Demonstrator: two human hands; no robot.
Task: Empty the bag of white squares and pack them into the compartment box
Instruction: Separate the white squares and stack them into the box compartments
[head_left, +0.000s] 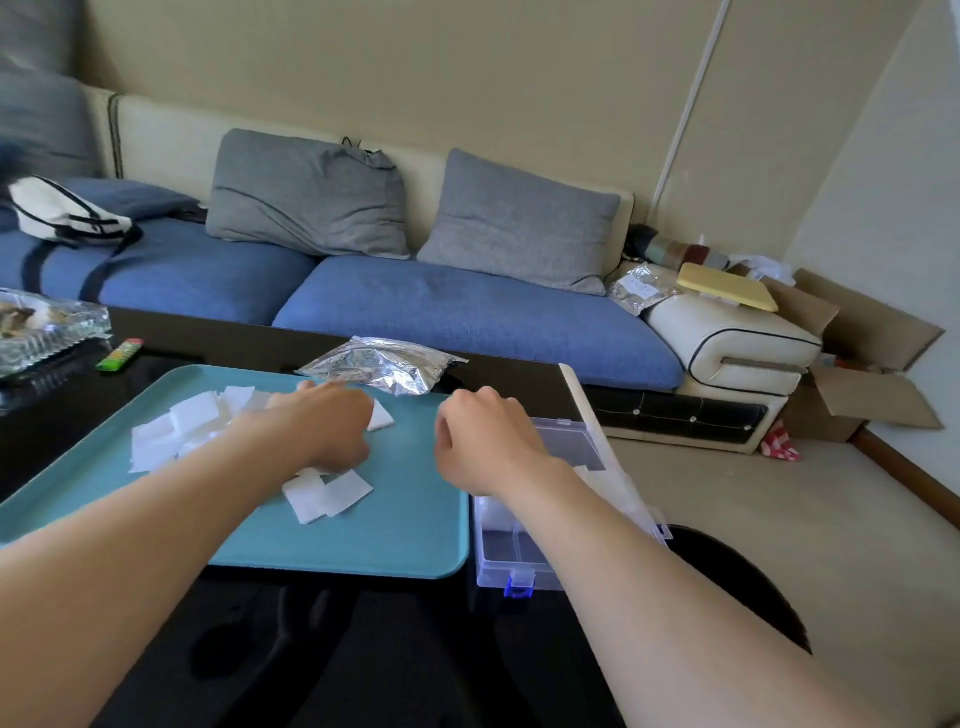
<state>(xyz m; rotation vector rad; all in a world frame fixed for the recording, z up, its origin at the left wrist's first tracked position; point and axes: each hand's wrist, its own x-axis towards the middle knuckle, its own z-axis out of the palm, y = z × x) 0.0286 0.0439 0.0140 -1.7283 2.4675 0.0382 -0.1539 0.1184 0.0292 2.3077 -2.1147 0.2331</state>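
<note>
Head camera view of my two bare hands over a flat teal plastic tray (405, 519). My left hand (322, 426) is knuckles-up, with its fingers bent down onto loose white squares (327, 496) just under it. More squares lie to its left. I cannot tell whether it pinches one. My right hand (488, 441) hovers with its fingers curled under, and its grip is hidden too. A crumpled silver foil bag (382, 364) lies just beyond both hands. An open clear plastic compartment box with a blue latch (506, 551) sits under my right wrist, beside the tray.
</note>
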